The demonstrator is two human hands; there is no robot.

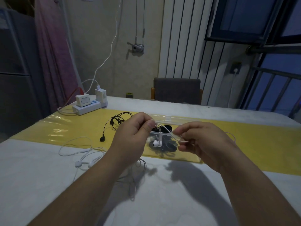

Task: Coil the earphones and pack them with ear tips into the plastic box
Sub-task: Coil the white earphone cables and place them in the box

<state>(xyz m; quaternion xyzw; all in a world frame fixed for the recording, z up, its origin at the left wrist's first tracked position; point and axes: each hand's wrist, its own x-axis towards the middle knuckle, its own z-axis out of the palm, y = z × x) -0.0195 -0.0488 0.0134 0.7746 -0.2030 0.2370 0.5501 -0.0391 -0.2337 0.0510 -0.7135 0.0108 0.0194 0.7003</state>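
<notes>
My left hand [133, 134] pinches the cable of a white earphone set above the table, and one white earbud [156, 143] dangles below it. My right hand [200, 141] pinches the same white cable a short way to the right. Just behind and under the hands stands a clear plastic box [171, 121] with dark items inside, partly hidden. A black earphone set [114, 123] lies loose on the yellow mat to the left. Another white earphone set [84, 154] lies tangled on the white cloth at the left.
A yellow mat [78, 128] under clear film crosses the white-covered table [40, 176]. A white power strip [88, 108] with chargers sits at the far left. A grey chair [177, 90] stands behind the table.
</notes>
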